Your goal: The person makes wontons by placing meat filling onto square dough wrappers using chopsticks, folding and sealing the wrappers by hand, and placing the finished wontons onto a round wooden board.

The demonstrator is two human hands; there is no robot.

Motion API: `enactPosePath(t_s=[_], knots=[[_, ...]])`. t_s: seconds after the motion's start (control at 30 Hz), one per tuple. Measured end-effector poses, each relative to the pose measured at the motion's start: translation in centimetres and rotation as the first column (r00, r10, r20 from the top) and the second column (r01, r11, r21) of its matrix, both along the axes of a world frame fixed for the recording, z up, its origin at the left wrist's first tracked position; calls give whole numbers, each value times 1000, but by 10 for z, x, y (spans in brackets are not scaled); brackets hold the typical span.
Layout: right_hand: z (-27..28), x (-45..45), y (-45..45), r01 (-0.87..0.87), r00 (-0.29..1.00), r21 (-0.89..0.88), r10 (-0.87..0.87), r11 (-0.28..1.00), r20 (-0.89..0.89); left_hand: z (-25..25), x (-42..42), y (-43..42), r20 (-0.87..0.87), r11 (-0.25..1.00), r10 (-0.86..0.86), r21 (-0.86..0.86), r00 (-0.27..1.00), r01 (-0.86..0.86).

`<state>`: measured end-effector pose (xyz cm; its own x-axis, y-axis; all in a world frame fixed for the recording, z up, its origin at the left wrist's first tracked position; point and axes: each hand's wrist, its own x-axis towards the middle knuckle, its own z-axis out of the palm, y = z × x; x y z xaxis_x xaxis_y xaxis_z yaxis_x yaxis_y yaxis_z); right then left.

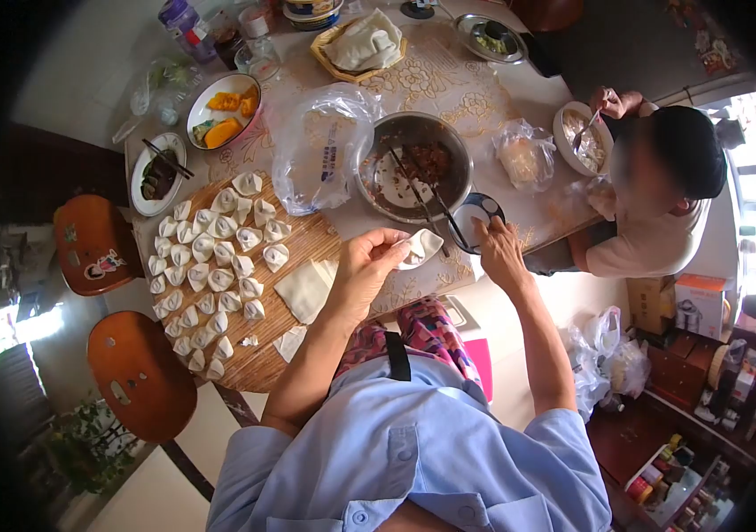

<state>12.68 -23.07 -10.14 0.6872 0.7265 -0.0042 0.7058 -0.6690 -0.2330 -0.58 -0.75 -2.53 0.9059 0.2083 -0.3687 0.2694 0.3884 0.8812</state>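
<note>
My left hand (366,262) is pinching the folded dumpling (424,247), its long axis running out toward my right hand (504,255). The left's got it, clearly nearer; the right's bent fingers are over the small dish (467,214), just forward-right of the dumpling, and I can't tell whether they're gripping anything.

A light blue short-sleeved shirt (325,443) with buttons (360,517); beyond its hem, a black strap (397,356) and pink patterned bottoms (431,330).
</note>
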Motion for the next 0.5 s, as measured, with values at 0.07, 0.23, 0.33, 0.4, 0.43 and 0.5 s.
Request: enactPosePath(t_s=[0.07, 0.23, 0.33, 0.4, 0.43, 0.5], knots=[[4, 1, -1, 47, 999, 118, -44, 992, -30, -4, 3, -4, 3, 999, -28, 21, 1000, 28], [59, -13, 11, 369, 914, 550, -185, 749, -361, -6, 9, -10, 48, 989, -93, 123, 995, 87], [79, -32, 24, 507, 760, 665, 79, 548, -645, 5, 11, -12, 30, 977, -174, 126, 984, 169], [86, -41, 35, 588, 647, 668, 229, 456, -727, 10, 12, -13, 26, 975, -200, 103, 979, 197], [86, -44, 39, 563, 663, 682, 237, 467, -710, 11, 12, -14, 30, 976, -200, 88, 979, 197], [85, -48, 46, 509, 691, 708, 259, 489, -675, 13, 11, -16, 41, 979, -196, 69, 980, 193]])
